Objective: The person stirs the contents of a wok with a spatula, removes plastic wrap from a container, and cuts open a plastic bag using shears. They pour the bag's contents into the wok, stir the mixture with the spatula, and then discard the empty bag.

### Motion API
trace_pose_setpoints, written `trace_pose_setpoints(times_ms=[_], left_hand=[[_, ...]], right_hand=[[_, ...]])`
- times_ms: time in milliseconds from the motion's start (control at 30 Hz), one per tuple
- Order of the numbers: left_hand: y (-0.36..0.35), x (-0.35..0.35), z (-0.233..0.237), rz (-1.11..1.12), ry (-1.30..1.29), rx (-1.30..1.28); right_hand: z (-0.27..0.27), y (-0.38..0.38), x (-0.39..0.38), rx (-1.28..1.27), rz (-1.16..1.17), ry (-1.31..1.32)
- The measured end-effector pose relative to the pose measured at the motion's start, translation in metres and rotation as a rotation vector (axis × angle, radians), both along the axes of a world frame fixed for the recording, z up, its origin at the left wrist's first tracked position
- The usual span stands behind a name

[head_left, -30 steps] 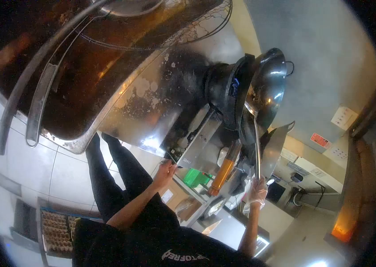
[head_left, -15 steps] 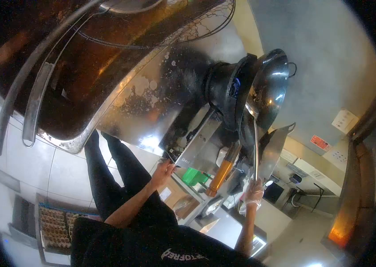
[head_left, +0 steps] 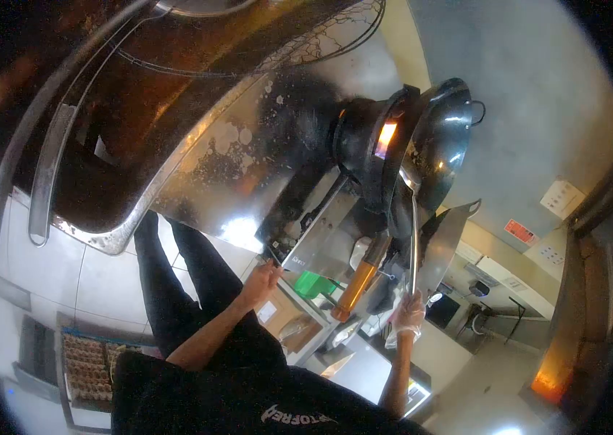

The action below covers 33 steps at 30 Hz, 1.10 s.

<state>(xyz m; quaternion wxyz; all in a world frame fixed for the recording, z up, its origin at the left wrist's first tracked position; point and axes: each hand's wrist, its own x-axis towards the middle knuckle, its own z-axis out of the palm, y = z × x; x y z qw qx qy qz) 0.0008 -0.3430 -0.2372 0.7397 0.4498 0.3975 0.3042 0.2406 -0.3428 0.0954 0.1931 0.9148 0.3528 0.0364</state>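
My right hand, in a clear plastic glove, is closed round the handle of a long metal ladle. The ladle's head rests in the wok, which sits on a black burner ring. An orange flame shows through the ring's opening. My bare left hand is at the stove's front edge, its fingers pinched at a thin dark control lever; the grip is partly hidden. Between my hands, an amber-coloured handle juts out.
A large brown-stained wok with a long-handled strainer is at the left. A wire mesh skimmer lies above the steel stove top. Egg trays are on the floor side, and a green container is beneath the stove.
The burner opening has gone from a faint blue glow to a bright orange flame. My left hand stays at the stove front, and the ladle stays in the wok; the view has shifted slightly.
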Motion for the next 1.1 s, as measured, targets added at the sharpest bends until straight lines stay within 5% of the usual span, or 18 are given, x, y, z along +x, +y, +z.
trace_pose_setpoints(times_ms=[100, 300, 767, 933, 1100], left_hand=[[0.036, -0.019, 0.013, -0.212, 0.108, 0.145], [0.026, -0.013, -0.001, -0.111, 0.178, 0.413], [0.016, -0.008, -0.003, -0.109, 0.21, 0.401], [0.021, -0.01, 0.003, -0.112, 0.22, 0.405], [0.017, -0.01, -0.001, -0.109, 0.22, 0.411]], right_hand=[[-0.001, 0.006, -0.007, -0.02, -0.056, -0.012], [-0.008, 0.005, 0.003, -0.042, -0.031, 0.011], [-0.007, 0.014, -0.003, -0.1, -0.166, -0.003], [-0.012, -0.014, 0.026, 0.159, -0.264, 0.202], [-0.007, 0.0, 0.007, -0.02, -0.152, 0.059]])
